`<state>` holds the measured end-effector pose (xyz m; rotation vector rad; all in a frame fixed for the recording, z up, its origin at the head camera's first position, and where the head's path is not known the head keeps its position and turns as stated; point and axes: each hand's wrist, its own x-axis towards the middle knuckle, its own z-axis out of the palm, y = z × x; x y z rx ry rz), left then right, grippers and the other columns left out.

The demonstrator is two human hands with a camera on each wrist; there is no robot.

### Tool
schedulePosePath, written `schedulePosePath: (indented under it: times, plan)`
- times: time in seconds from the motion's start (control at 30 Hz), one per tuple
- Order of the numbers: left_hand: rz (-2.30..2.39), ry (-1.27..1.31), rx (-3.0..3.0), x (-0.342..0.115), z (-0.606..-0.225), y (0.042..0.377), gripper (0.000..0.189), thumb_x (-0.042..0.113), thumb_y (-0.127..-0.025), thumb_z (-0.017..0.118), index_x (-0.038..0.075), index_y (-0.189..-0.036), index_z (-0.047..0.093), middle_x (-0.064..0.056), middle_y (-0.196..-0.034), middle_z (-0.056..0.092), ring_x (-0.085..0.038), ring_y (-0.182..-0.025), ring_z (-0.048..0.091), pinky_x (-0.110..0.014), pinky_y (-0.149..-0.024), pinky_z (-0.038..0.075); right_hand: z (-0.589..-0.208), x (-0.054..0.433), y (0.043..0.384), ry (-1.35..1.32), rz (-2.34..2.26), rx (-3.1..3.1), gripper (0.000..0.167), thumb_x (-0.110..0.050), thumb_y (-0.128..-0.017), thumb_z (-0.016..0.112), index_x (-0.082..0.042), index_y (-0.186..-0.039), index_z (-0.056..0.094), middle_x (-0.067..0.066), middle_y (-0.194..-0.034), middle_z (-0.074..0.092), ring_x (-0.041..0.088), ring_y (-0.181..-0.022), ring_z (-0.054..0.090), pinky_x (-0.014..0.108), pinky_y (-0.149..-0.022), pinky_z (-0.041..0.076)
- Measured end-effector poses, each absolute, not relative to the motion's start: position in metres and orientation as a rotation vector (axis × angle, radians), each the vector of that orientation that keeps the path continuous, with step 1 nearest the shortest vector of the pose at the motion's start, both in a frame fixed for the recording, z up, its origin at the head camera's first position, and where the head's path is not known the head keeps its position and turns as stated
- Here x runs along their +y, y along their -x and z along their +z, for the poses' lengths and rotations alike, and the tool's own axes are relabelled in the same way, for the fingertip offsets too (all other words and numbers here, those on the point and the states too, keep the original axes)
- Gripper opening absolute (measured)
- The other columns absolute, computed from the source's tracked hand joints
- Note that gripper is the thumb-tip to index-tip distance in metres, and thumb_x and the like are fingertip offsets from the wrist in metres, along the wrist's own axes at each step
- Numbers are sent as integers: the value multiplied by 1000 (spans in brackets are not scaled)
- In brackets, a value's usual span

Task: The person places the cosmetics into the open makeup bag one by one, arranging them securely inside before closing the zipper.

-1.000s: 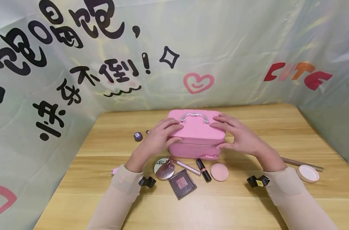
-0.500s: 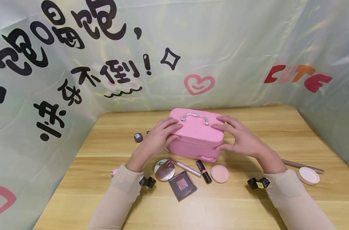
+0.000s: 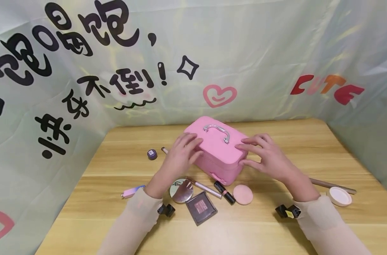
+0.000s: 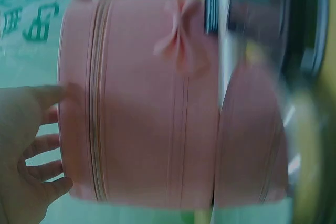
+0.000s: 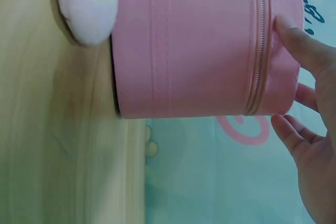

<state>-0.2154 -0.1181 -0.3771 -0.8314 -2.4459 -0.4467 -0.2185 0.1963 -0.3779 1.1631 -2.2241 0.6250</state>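
Observation:
A pink zippered makeup case [image 3: 216, 143] with a silver handle [image 3: 217, 131] stands upright at mid-table, turned at an angle. My left hand [image 3: 180, 154] grips its left side, fingers on the lid edge and thumb along the front. On the opposite corner, my right hand [image 3: 271, 156] holds the lid with thumb in front and fingers on top. The left wrist view shows a pink bow [image 4: 181, 40] low on the case's front. In the right wrist view the zipper [image 5: 259, 51] runs closed below the lid.
Before the case lie a round mirror [image 3: 181, 191], a dark compact [image 3: 201, 208], a pinkish tube [image 3: 207, 189], a black lipstick [image 3: 224, 192] and a pink puff [image 3: 243, 194]. A dark jar [image 3: 152, 154] stands left; a white round lid [image 3: 340, 196] and brown stick [image 3: 333, 185] lie right.
Between my hands the case has turned clockwise, its front right corner coming nearer to me and its left side going back. The black lipstick has shifted slightly.

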Motion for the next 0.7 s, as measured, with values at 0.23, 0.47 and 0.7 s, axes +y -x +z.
schedulePosePath:
  times: [0.23, 0.47, 0.7]
  plan:
    - [-485, 871, -2455, -98, -381, 189, 52, 44, -88, 71, 13, -129, 62, -10, -135, 54, -33, -133, 41, -42, -113, 32, -380, 180, 213, -1135, 603, -2144, 53, -60, -93, 53, -15, -112, 72, 9, -108, 63, 31, -96, 48, 42, -74, 42]
    - [-380, 873, -2382, -83, -385, 178, 62, 56, -81, 72, 13, -125, 62, -11, -130, 55, -35, -125, 46, -44, -110, 36, -381, 168, 206, -1138, 607, -2143, 48, -56, -94, 55, -14, -111, 73, 6, -105, 62, 27, -94, 50, 37, -75, 42]
    - [-432, 946, -2337, -90, -384, 189, 57, 49, -77, 80, 14, -120, 66, -9, -127, 58, -35, -126, 47, -43, -109, 39, -382, 176, 211, -1196, 736, -2130, 43, -49, -94, 60, -12, -112, 72, 9, -118, 62, 30, -109, 53, 36, -94, 41]
